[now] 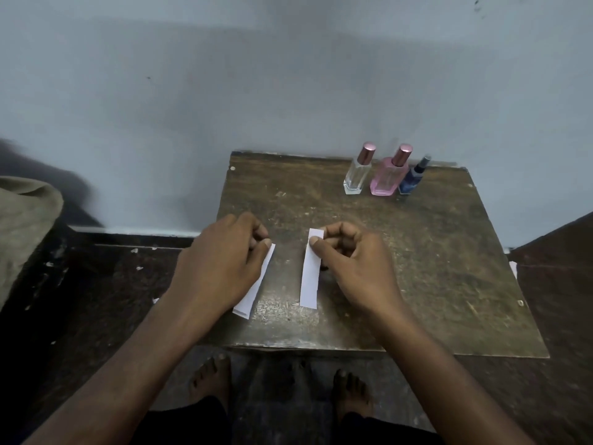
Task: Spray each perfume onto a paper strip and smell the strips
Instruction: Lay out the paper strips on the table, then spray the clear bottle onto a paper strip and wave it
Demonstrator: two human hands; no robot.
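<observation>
Two white paper strips lie lengthwise on a worn wooden table [433, 258]. My left hand [221, 264] pinches the top of the left strip [253, 290] and hides most of it. My right hand [349, 258] pinches the upper end of the right strip [310, 277] between thumb and fingers. At the table's far right stand three perfume bottles in a row: a clear one with a pink cap [358, 170], a pink one with a pink cap [390, 175], and a small dark blue one [413, 178]. All are capped and beyond both hands.
A blue-grey wall rises directly behind the table. A grey-brown fabric mass [25, 220] sits at the far left. The dark floor carries small white paper scraps [138, 268]. My bare feet [211, 380] show under the table's front edge.
</observation>
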